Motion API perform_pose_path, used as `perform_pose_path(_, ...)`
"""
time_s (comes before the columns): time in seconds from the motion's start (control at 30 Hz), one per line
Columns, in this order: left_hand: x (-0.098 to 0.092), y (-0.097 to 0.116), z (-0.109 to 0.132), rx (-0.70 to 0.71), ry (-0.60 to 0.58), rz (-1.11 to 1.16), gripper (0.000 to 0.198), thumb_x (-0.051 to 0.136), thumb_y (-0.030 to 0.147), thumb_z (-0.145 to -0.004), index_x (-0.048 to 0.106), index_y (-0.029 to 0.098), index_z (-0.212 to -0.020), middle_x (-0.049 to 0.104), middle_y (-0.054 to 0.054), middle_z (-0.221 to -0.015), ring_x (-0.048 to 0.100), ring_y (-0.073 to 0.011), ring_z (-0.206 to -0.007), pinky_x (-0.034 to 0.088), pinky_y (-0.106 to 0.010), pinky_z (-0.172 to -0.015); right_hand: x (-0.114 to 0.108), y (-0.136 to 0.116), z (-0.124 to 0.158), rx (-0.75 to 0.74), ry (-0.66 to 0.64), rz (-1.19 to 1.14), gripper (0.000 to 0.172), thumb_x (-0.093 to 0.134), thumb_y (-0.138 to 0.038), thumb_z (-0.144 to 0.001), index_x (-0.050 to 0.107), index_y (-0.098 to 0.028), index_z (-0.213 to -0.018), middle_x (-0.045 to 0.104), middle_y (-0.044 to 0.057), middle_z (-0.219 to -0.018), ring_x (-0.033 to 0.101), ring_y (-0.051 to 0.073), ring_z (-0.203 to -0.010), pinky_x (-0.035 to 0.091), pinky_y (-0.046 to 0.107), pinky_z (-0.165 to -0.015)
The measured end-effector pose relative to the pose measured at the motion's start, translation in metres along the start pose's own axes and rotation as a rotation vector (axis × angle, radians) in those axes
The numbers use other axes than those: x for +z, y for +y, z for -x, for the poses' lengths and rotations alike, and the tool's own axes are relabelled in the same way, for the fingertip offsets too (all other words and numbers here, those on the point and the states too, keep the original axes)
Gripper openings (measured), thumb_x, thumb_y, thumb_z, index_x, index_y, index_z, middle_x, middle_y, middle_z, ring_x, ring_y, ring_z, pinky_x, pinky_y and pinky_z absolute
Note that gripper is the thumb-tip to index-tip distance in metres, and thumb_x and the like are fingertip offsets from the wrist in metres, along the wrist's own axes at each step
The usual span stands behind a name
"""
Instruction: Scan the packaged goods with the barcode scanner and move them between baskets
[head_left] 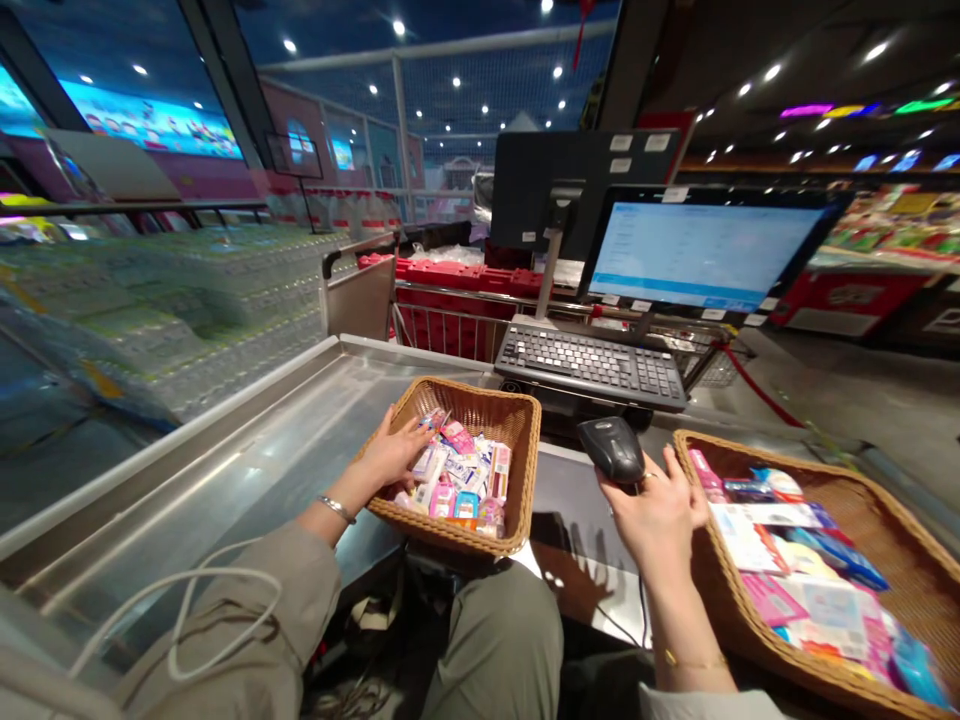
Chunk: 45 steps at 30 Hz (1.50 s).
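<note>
While my left hand [394, 455] rests open on packets [461, 475] in the mid-frame basket [480, 400], my right hand [660, 510] grips the scanner [613, 448] beside it: picking step, I judge; next, pinch one packet free.

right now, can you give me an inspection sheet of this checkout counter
surface: steel counter, shiny, reflecting the lights
job's things: left basket holding small packets; right basket holding flat packs; scanner
clutter: nothing seen
hands: left hand lies open on the small packets; right hand grips the scanner
cables: white cable looped over the left sleeve
surroundings: keyboard and lit monitor behind the baskets; red crates beyond
</note>
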<state>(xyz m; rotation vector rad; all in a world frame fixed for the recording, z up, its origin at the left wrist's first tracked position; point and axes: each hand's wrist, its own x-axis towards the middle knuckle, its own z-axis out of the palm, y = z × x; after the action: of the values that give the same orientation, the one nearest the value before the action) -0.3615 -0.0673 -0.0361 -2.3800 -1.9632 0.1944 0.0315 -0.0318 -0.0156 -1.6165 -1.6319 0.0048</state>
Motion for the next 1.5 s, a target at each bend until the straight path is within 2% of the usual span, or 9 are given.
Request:
perform_pose_path(0.23,0.006,0.0,-0.001,0.001,-0.039,-0.104,0.096,0.091,0.031,-0.055,0.047,0.024,-0.14,0.044,-0.019,-0.151,0.034,-0.0364,-0.144,-0.009,-0.067,-0.114,0.014,-0.019,0.007,-0.045,-0.047,-0.04,0.029,0.053,-0.046,-0.074,0.07,-0.026,-0.086,0.07,0.004,-0.121,0.039,0.029,-0.136,0.017,0.055,-0.109)
perform_pose_path(0.43,0.006,0.002,-0.005,0.006,-0.057,-0.156,0.089,0.091,0.036,-0.056,0.052,0.018,-0.133,0.047,-0.021,-0.149,0.038,-0.0368,-0.142,-0.005,-0.066,-0.116,0.023,-0.04,0.009,-0.122,-0.129,-0.041,0.026,0.052,-0.041,-0.076,0.07,-0.024,-0.085,0.068,0.005,-0.126,0.036,0.03,-0.139,0.013,0.056,-0.109)
perform_pose_path(0.7,0.0,0.002,-0.003,0.049,-0.004,-0.093,0.061,0.082,0.043,-0.065,0.059,0.016,-0.115,0.07,-0.016,-0.12,0.049,-0.035,-0.133,-0.004,-0.061,-0.118,0.034,-0.053,0.009,-0.2,-0.135,-0.051,0.025,0.053,-0.039,-0.08,0.071,-0.025,-0.091,0.068,0.005,-0.125,0.036,0.032,-0.138,0.014,0.059,-0.108)
perform_pose_path(0.83,-0.015,0.008,-0.004,0.022,0.077,-0.01,0.065,0.072,0.036,-0.071,0.051,0.018,-0.13,0.067,-0.014,-0.12,0.059,-0.0318,-0.12,0.002,-0.061,-0.118,0.038,-0.054,0.008,-0.214,-0.137,-0.038,0.025,0.053,-0.038,-0.081,0.071,-0.024,-0.091,0.069,0.006,-0.124,0.036,0.033,-0.138,0.013,0.06,-0.108)
perform_pose_path(0.97,-0.031,0.016,-0.015,-0.031,0.137,0.078,0.074,0.068,0.035,-0.073,0.042,0.02,-0.14,0.06,-0.014,-0.126,0.058,-0.0325,-0.116,0.021,-0.065,-0.112,0.04,-0.054,0.006,-0.225,-0.127,-0.035,0.025,0.053,-0.037,-0.081,0.071,-0.024,-0.092,0.069,0.006,-0.124,0.036,0.032,-0.138,0.013,0.059,-0.108)
perform_pose_path(1.07,-0.039,0.023,-0.028,0.002,0.25,0.123,0.071,0.07,0.033,-0.073,0.045,0.02,-0.138,0.056,-0.013,-0.125,0.055,-0.0312,-0.116,0.038,-0.054,-0.105,0.041,-0.056,0.003,-0.232,-0.114,-0.028,0.025,0.053,-0.037,-0.081,0.071,-0.024,-0.092,0.069,0.006,-0.124,0.036,0.032,-0.139,0.013,0.059,-0.108)
perform_pose_path(1.13,-0.04,0.028,-0.037,0.028,0.336,0.16,0.073,0.071,0.03,-0.071,0.044,0.018,-0.139,0.054,-0.013,-0.124,0.055,-0.0295,-0.114,0.044,-0.046,-0.1,0.039,-0.057,0.001,-0.235,-0.103,-0.024,0.025,0.054,-0.038,-0.081,0.071,-0.024,-0.092,0.069,0.006,-0.124,0.036,0.031,-0.138,0.012,0.058,-0.109)
perform_pose_path(1.37,-0.044,0.058,-0.064,0.071,0.522,0.214,0.084,0.068,0.019,-0.072,0.031,0.015,-0.148,0.052,-0.015,-0.126,0.053,-0.0298,-0.116,0.05,-0.045,-0.098,0.031,-0.052,-0.004,-0.211,-0.077,-0.017,0.023,0.055,-0.036,-0.081,0.071,-0.025,-0.092,0.069,0.005,-0.124,0.036,0.031,-0.138,0.013,0.058,-0.108)
perform_pose_path(1.5,-0.051,0.081,-0.078,0.139,0.62,0.163,0.085,0.07,0.018,-0.074,0.028,0.011,-0.148,0.054,-0.018,-0.131,0.053,-0.0305,-0.123,0.041,-0.051,-0.111,0.024,-0.043,-0.005,-0.177,-0.051,-0.015,0.02,0.056,-0.035,-0.079,0.071,-0.024,-0.089,0.069,0.004,-0.124,0.037,0.031,-0.138,0.013,0.058,-0.108)
